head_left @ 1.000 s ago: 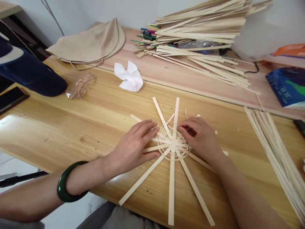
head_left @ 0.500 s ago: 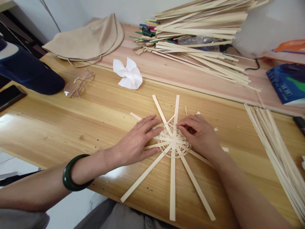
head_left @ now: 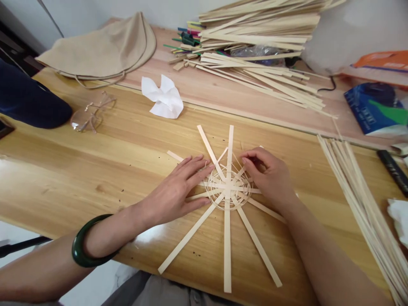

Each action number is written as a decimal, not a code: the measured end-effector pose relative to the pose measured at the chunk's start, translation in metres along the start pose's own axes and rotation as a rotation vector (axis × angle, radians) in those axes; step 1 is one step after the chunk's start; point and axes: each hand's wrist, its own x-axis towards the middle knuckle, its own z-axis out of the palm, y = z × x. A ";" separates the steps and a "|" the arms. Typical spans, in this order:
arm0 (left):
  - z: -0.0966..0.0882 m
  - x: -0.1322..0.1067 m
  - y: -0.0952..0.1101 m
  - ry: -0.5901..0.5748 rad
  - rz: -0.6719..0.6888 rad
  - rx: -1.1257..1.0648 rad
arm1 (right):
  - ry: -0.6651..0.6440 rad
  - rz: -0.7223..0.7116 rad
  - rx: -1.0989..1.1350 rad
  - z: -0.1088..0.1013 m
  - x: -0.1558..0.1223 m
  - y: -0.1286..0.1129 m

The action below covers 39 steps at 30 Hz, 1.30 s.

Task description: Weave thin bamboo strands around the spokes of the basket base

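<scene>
A round woven base (head_left: 227,187) of pale, flat bamboo strips lies on the wooden table, its spokes fanning out in all directions. Thin strands circle the middle in loose rings. My left hand (head_left: 183,187) rests flat with fingers spread over the left spokes, fingertips at the edge of the rings. On the far right side, my right hand (head_left: 270,174) pinches a thin bamboo strand (head_left: 236,160) between thumb and forefinger. That strand runs from the fingertips towards the upright far spoke. Part of the right-hand spokes is hidden under this hand.
Long thin strips (head_left: 353,195) lie at the right, near a black marker (head_left: 393,172). Behind are bundled bamboo strips (head_left: 255,32), a blue packet (head_left: 372,108), a crumpled tissue (head_left: 165,100), a beige cloth hat (head_left: 98,46), glasses (head_left: 91,114) and a dark blue bottle (head_left: 35,97).
My right hand has drawn slightly away from the upright far spoke, pulling the thin strand out to the right. My left hand stays on the base. The whole view has shifted a little.
</scene>
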 end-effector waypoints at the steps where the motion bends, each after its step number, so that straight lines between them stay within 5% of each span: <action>1: -0.001 0.000 0.000 0.003 -0.004 -0.012 | 0.037 0.023 0.008 -0.001 0.000 -0.001; 10: -0.010 0.002 0.003 0.271 -0.144 -0.081 | 0.235 0.127 -0.053 -0.010 0.005 0.007; 20: -0.027 0.006 0.006 0.445 -0.089 -0.089 | 0.202 0.179 -0.054 -0.008 0.007 0.020; 28: -0.026 0.006 -0.002 0.489 -0.137 -0.140 | 0.339 0.154 -0.147 -0.012 0.008 0.020; 33: -0.025 0.007 -0.003 0.493 -0.140 -0.167 | 0.268 0.101 -0.498 -0.019 0.007 0.025; 39: -0.022 0.007 -0.007 0.450 -0.143 -0.193 | 0.038 0.146 -0.536 -0.024 0.002 0.010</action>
